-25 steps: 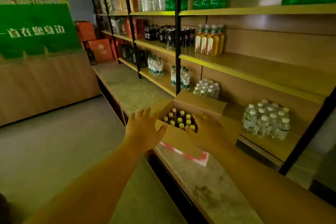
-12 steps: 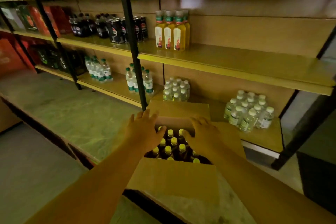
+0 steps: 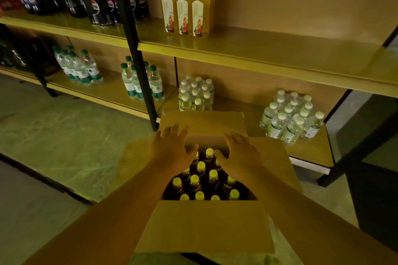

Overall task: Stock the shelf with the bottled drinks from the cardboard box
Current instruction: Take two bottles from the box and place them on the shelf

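An open cardboard box stands on a stone ledge below me, its flaps folded outward. Inside stand several dark bottles with yellow caps. My left hand hovers over the box's far left side, fingers spread, palm down. My right hand hovers over the far right side, fingers apart too. Neither hand holds a bottle. The wooden shelf above has three yellow drink bottles at its left and bare board to the right.
A black upright post divides the shelving. Dark cola bottles fill the upper left shelf. Green-capped water bottles and shrink-wrapped packs of white-capped bottles sit on the lower shelf behind the box. The stone ledge runs leftward.
My view has swung closer and downward over the box. Both hands have stayed spread over the far part of the box, now nearer the bottle caps.
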Motion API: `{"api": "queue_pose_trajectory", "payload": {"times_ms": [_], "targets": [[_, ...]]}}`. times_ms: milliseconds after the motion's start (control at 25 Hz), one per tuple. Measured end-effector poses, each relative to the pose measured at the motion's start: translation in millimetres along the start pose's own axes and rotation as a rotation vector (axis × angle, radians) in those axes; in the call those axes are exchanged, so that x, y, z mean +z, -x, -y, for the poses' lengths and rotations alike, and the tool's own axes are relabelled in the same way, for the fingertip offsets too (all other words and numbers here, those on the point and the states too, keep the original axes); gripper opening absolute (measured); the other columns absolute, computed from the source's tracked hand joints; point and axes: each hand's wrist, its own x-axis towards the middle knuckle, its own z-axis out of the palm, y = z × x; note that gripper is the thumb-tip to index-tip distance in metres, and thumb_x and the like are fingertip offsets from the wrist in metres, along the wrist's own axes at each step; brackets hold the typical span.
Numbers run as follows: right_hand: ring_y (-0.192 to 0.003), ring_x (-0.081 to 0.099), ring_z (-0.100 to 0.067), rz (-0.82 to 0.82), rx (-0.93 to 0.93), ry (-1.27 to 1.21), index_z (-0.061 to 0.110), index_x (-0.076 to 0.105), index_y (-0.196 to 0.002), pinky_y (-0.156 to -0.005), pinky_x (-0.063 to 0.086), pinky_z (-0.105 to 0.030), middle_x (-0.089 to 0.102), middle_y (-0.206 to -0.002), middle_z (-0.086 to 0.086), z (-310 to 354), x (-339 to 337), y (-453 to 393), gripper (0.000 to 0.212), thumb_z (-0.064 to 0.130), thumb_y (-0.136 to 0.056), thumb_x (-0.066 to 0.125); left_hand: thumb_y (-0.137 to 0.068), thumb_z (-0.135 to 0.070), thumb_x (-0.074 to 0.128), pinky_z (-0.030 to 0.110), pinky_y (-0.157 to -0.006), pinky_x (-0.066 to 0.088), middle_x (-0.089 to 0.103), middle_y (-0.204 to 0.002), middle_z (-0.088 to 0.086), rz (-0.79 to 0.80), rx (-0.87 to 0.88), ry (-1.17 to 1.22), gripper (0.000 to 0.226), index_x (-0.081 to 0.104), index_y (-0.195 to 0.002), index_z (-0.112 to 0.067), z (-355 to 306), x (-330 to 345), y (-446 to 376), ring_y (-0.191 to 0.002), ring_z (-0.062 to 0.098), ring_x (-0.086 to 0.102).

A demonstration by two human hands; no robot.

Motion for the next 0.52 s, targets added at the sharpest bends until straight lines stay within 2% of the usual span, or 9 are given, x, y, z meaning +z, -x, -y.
{"api": "queue_pose_trajectory", "payload": {"times_ms": [240, 360, 520], "targets": [[-0.149, 0.017, -0.024, 0.049, 0.008, 0.013, 0.025, 0.02, -0.155, -0.116, 0.025, -0.053, 0.02, -0.162, 0.001, -21.0, 28.4, -33.9, 0.071, 0.062, -0.095, 0.034, -0.091, -0.066, 0.028, 0.05, -0.117, 0.021, 0.025, -0.159, 0.004, 0.032, -0.042, 0.039, 0.07, 0.019, -0.151, -0.031, -4.8, 36.5, -28.0, -0.145, 0.027, 0.024], [-0.147, 0.022, -0.024, 0.083, 0.031, -0.021, 0.024, 0.022, -0.154, -0.115, 0.029, -0.049, 0.025, -0.161, -0.001, -30.0, 46.8, -44.1, 0.071, 0.063, -0.095, 0.034, -0.091, -0.065, 0.03, 0.048, -0.115, 0.02, 0.027, -0.158, 0.002, 0.065, -0.031, 0.044, 0.07, 0.021, -0.151, -0.03, -8.7, 56.2, -38.1, -0.144, 0.026, 0.027], [-0.144, 0.029, -0.022, 0.12, 0.093, -0.099, 0.024, 0.02, -0.155, -0.112, 0.033, -0.041, 0.027, -0.159, -0.001, -40.2, 64.3, -62.7, 0.073, 0.06, -0.095, 0.04, -0.093, -0.063, 0.034, 0.045, -0.111, 0.029, 0.027, -0.158, 0.001, 0.141, -0.011, 0.121, 0.07, 0.019, -0.152, -0.029, -9.3, 79.8, -56.8, -0.143, 0.025, 0.027]]}}
